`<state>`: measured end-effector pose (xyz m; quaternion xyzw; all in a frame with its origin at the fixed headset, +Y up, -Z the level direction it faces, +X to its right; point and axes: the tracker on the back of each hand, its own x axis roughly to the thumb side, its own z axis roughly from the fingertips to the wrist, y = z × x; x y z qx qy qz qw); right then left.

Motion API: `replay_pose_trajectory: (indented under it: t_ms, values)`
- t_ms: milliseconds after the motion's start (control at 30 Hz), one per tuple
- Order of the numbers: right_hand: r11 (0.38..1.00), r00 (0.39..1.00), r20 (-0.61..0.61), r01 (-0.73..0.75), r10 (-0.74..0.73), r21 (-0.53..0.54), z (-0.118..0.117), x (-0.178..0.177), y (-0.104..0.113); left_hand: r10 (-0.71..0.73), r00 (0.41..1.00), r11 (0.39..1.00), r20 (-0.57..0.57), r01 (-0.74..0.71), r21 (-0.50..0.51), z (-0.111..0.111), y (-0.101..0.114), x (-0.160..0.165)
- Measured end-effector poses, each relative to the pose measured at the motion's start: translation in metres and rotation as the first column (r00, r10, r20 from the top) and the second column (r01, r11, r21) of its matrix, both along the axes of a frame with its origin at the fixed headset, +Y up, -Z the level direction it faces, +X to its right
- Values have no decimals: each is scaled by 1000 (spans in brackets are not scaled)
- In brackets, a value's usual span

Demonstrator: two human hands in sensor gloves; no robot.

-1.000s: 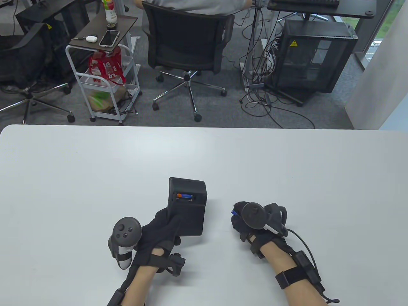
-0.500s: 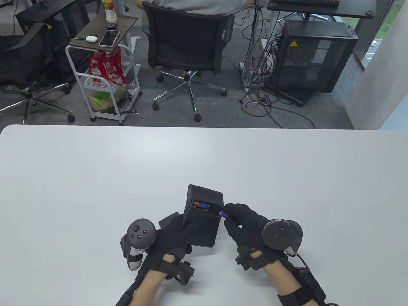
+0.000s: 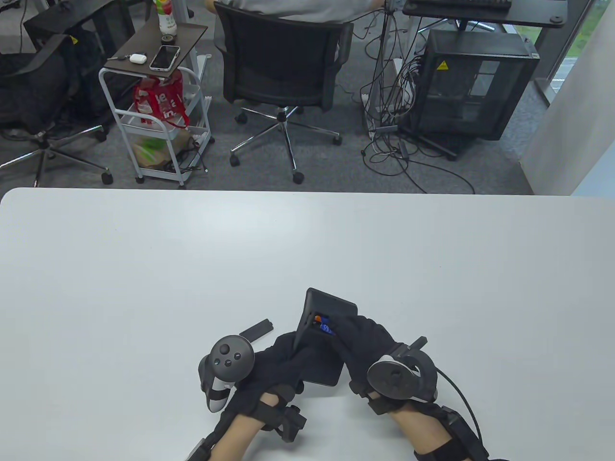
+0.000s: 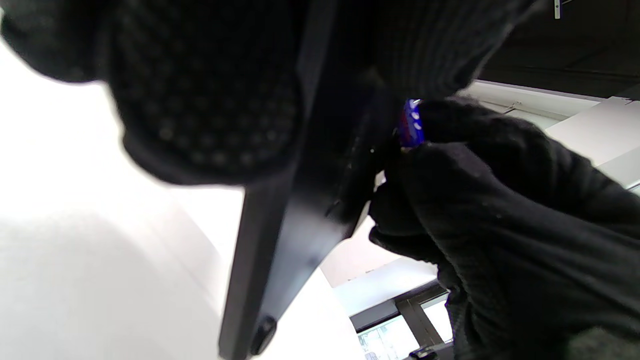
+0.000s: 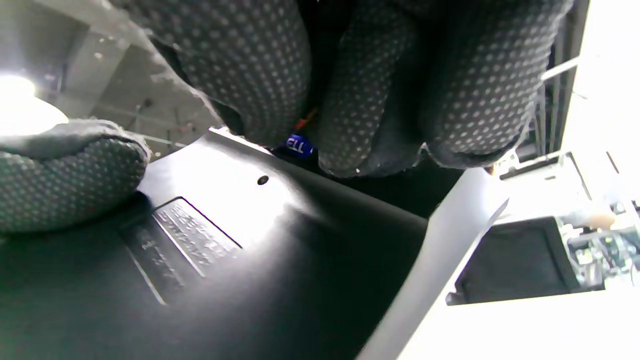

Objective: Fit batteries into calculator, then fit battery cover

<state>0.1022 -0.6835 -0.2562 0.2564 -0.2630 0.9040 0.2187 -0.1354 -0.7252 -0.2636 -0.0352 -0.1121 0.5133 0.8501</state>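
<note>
Left hand (image 3: 283,360) grips calculator (image 3: 326,331); second battery (image 4: 411,122) is pinched into bay by right hand (image 3: 365,336); battery cover (image 3: 256,329) unfitted, left on table.

Even daylight is filling the table view, the white tabletop (image 3: 144,269) showing soft shadows under the hands. In both wrist views the tabletop is blowing out to glare, glove fabric is blurring close to the lens, and straight edges are bending.
</note>
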Motion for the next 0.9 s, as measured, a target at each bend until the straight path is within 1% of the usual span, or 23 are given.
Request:
replay_pose_trajectory:
  t_ms: [167, 200, 333, 433, 533, 667, 800, 900]
  values:
    - [998, 998, 36, -59, 58, 38, 2, -1, 1, 7, 1000, 1000, 8, -7, -8, 0, -1, 0]
    - [997, 997, 41, -63, 60, 53, 3, -1, 2, 12, 1000, 1000, 24, -12, -12, 0, 0, 1]
    - [997, 999, 35, -38, 36, 61, 5, -2, 3, 3, 999, 1000, 52, -2, -23, 2, -2, 6]
    - [995, 996, 41, -87, 85, 45, 8, -5, 4, 4, 999, 1000, 42, -3, -26, 2, -3, 8]
    - [996, 995, 41, -87, 87, 3, 9, -7, 2, -3, 999, 1000, 39, 4, -28, 3, -3, 7]
    - [993, 988, 102, -116, 113, 26, 12, -11, 2, -4, 999, 999, 37, 6, -39, 6, -4, 11]
    - [995, 982, 173, -81, 70, 60, 15, -14, 1, -2, 999, 1000, 38, 3, -24, 7, -2, 13]
    - [994, 979, 193, -78, 61, 80, 17, -15, 1, 18, 999, 999, 37, -17, -27, 8, -2, 13]
